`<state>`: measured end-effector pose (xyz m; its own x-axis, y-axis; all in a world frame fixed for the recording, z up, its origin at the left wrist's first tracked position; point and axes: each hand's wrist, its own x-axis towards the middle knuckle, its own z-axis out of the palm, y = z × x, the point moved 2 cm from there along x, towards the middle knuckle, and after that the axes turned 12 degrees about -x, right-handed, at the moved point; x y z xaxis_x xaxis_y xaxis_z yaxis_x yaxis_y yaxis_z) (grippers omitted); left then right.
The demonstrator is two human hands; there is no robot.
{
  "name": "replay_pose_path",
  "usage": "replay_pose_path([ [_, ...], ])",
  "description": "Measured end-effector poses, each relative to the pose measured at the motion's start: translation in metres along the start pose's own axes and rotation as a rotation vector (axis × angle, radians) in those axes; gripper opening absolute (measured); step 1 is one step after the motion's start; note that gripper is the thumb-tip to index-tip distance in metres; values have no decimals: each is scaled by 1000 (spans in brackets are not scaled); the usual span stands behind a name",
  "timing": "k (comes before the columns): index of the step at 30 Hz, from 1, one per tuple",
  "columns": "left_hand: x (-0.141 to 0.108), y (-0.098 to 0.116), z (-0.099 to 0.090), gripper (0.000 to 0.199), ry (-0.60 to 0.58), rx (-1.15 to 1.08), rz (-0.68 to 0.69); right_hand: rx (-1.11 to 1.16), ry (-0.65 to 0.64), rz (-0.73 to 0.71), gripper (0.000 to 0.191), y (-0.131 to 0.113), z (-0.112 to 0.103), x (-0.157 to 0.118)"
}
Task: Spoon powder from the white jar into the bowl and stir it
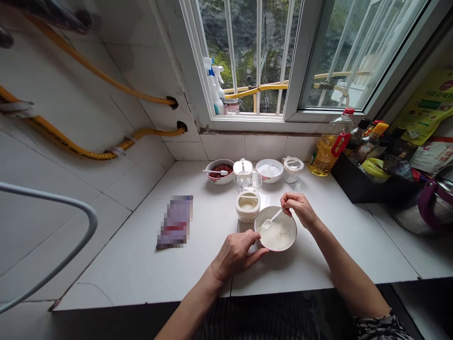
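Note:
My right hand (299,208) pinches the handle of a small white spoon (271,222), whose bowl end is over the white powder or grains (279,236) in a bowl (295,238). With thumb and fingers, my left hand (239,255) grips the left rim of that bowl. Just behind the bowl, to the left, stands a cream seasoning jar (247,215) with its clear lid (249,180) raised; pale contents show through its opening.
Behind are a bowl of dark red bits (220,177) with a spoon, a white-lidded jar (242,166), a bowl of white grains (269,178) and a clear jar (293,167). An oil bottle (323,153) and black condiment box (361,182) stand right. A blurred purplish item (176,222) lies left.

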<state>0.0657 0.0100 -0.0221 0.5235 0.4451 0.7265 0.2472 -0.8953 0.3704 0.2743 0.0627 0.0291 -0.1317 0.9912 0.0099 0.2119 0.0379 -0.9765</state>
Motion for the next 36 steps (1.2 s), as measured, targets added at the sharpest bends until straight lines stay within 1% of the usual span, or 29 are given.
replay_pose_path([
  [8,1,1,-1,24,-1,8,-2,78,26,52,6,5,-4,3],
  [11,1,2,-1,23,-3,12,-2,103,27,31,5,5,-4,3],
  [13,1,2,-1,23,-6,14,-4,101,33,-14,7,3,-1,1],
  [15,1,2,-1,24,-8,13,-6,63,54,-88,9,2,3,-1],
  [17,1,2,-1,24,-10,11,-8,-42,95,-196,9,0,7,-5],
  [19,0,1,-1,24,-8,16,-9,-255,142,-352,7,-1,12,-8],
  [22,0,1,-1,24,-10,17,-19,-637,161,-643,14,-3,19,-12],
  [24,0,1,-1,24,-11,6,-22,-764,158,-770,18,-3,22,-14],
  [25,0,1,-1,23,-9,0,-22,-772,167,-793,19,-4,21,-15],
  [27,0,1,-1,22,-7,-9,-22,-709,213,-752,17,-6,17,-16],
  [29,0,1,-1,21,-5,-15,-24,-590,265,-649,14,-8,10,-19],
  [31,-1,0,-1,20,-4,-19,-25,-487,288,-542,13,-10,3,-20],
  [33,-1,0,-1,20,-9,-19,-26,-494,238,-491,14,-11,0,-19],
  [36,-1,0,-1,20,-15,-17,-23,-677,112,-509,16,-9,4,-16],
])
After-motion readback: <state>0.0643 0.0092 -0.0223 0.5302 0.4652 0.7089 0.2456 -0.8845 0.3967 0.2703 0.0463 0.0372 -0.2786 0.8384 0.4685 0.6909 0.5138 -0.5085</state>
